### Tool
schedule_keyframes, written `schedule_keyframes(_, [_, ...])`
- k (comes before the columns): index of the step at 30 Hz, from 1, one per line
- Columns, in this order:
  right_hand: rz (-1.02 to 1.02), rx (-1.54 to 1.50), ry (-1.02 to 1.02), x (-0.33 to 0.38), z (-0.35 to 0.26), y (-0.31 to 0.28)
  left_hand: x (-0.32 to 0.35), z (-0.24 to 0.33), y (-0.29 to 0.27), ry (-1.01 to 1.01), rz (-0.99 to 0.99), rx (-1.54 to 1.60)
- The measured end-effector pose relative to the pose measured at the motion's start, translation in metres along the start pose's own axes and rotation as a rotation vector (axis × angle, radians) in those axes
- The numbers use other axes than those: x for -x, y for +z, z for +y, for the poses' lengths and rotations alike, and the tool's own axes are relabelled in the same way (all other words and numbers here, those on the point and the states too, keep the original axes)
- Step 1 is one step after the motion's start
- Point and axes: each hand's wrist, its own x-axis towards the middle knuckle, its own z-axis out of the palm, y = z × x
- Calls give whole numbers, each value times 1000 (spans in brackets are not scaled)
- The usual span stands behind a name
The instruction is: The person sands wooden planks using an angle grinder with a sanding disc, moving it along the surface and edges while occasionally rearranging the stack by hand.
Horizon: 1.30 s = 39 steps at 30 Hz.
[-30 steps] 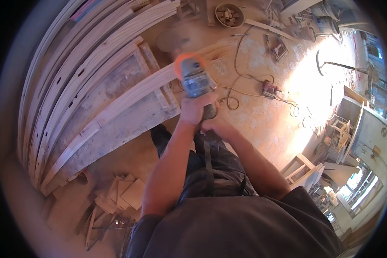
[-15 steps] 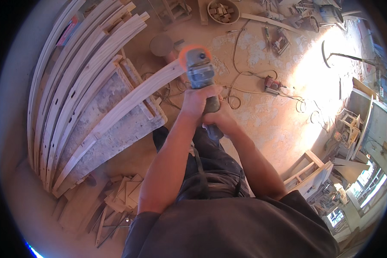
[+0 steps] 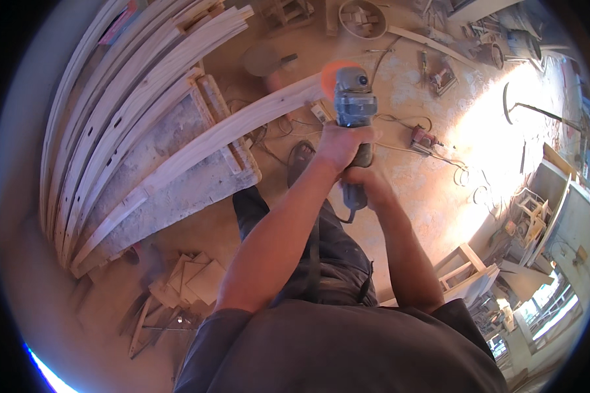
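Both my hands hold an angle grinder (image 3: 356, 105) with an orange disc (image 3: 330, 78), which looks blurred. My left hand (image 3: 344, 145) wraps round the body just behind the grinder's head. Lower down, my right hand (image 3: 368, 185) closes round the rear handle, where the cord comes out. The disc is at the far right end of a long curved wooden plank (image 3: 210, 141); I cannot tell whether it presses on the wood. That plank lies across a worn grey worktable (image 3: 170, 213) and juts past its right edge.
Several more curved planks (image 3: 121, 111) lie along the worktable's left side. Wood offcuts (image 3: 189, 278) are heaped on the floor below it. A red power tool (image 3: 424, 139) with trailing cords lies on the floor to the right. At the back stands a round tub (image 3: 362, 34) of wood blocks.
My hands and the grinder have moved to the right, with the disc still at the plank's end. The view has shifted a little, and a foot now shows beside the worktable.
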Motion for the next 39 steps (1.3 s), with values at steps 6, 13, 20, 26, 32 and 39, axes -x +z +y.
schedule_keyframes(6, [-25,87,31,3,6,23,23,-2,-24,28,35,77])
schedule_keyframes(13, [-64,291,43,5,32,85,66,2,-90,48,75,189])
schedule_keyframes(20, [-123,386,57,18,66,173,120,1,-178,133,132,297])
schedule_keyframes(26, [-217,512,34,29,91,281,172,-9,-283,160,234,348])
schedule_keyframes(32, [-424,640,58,22,145,394,229,-32,-411,229,352,526])
schedule_keyframes(39, [-626,833,126,25,155,490,291,-16,-483,443,443,787])
